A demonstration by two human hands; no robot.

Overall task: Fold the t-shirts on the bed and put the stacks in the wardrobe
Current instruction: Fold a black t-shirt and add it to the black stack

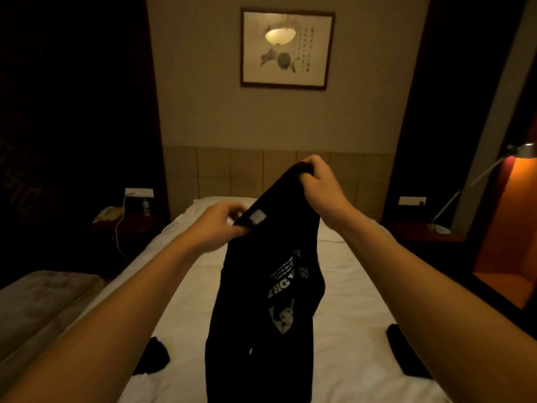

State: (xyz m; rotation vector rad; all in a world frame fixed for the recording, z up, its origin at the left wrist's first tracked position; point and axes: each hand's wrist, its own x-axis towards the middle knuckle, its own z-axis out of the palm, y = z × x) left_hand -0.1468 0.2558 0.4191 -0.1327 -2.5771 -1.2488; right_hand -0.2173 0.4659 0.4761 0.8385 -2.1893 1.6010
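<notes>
A black t-shirt is held up in the air over the bed by both hands. Its top edge is gripped by the right hand, whose fingers are curled over a bunched fold of the cloth at the highest point of the garment. Lower and to the left of that hand, the collar region is pinched by the left hand between thumb and fingers, just beside a small pale neck label, which is seen immediately right of the left fingertips. From the two hands the t-shirt hangs downward in a long, crumpled column, and a white printed graphic with partly legible letters is shown well below the right hand, roughly between the two forearms. The lower hem cannot be made out, as it is cut off by the bottom edge of the view.

Below and outside the left forearm, a dark garment is seen lying on the white sheet; another dark folded piece lies below and inside the right forearm. Beyond the right hand, a framed picture is hung on the wall, and a desk lamp is lit far to its right.
</notes>
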